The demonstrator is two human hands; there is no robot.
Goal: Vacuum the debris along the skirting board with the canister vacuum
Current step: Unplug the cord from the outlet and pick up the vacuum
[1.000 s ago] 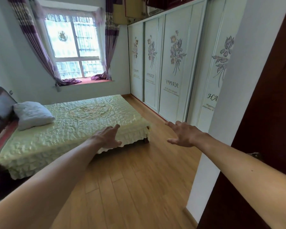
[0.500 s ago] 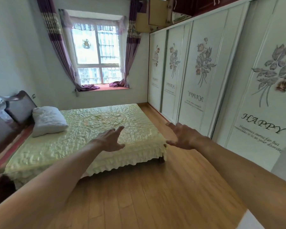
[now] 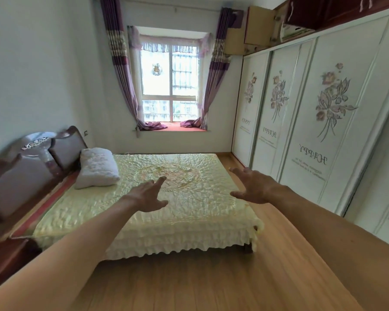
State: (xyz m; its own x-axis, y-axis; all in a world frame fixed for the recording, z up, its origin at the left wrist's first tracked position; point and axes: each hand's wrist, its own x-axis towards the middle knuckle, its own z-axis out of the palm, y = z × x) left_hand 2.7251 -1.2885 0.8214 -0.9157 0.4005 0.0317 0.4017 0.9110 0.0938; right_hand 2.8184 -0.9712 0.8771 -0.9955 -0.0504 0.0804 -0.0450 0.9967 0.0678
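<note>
No canister vacuum shows in the head view. Both my arms stretch forward into a bedroom. My left hand (image 3: pixel 149 195) hovers with fingers spread and relaxed, holding nothing, in front of the bed. My right hand (image 3: pixel 252 186) is held out the same way, palm turned inward, empty. A thin wooden skirting strip (image 3: pixel 238 158) runs along the foot of the wardrobe at the far right. No debris can be made out on the wooden floor (image 3: pixel 211 281).
A bed (image 3: pixel 189 212) with a pale yellow ruffled cover, a white pillow (image 3: pixel 97 168) and a dark headboard (image 3: pixel 20 176) fills the left. White sliding wardrobe doors (image 3: pixel 319 131) line the right wall. A curtained window (image 3: pixel 170 86) is at the far end.
The view has swung left and moved further into the room; the door frame at the right has left the picture. Both hands stay outstretched and empty.
</note>
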